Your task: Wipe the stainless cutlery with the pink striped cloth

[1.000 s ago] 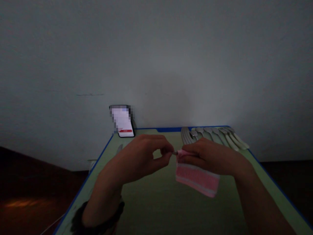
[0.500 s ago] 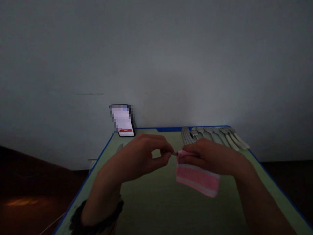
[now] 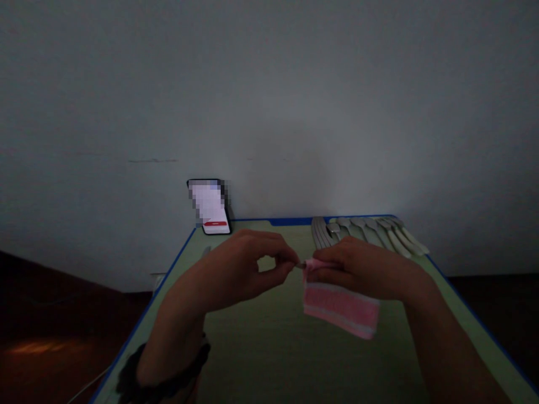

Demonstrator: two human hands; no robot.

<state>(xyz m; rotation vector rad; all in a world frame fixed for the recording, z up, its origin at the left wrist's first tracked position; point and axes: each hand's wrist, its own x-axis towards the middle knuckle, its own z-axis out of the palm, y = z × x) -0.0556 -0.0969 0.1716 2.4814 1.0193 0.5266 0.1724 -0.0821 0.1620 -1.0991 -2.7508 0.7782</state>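
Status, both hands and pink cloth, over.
Left hand pinching thin item. Right hand gripping pink cloth around it. Cutlery beyond right hand, seems out of the way.

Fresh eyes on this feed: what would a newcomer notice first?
Probably the lit phone, bright against the dim wall, at the table's far left corner. Next, the pink cloth hanging from the right hand, near the middle. Then the cutlery lying along the far right edge.

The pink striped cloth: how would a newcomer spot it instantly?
Find the pale green, blue-edged table against the grey wall. Above it, the pink cloth with pale stripes hangs from the right hand; its pink sets it apart from the silvery cutlery behind.
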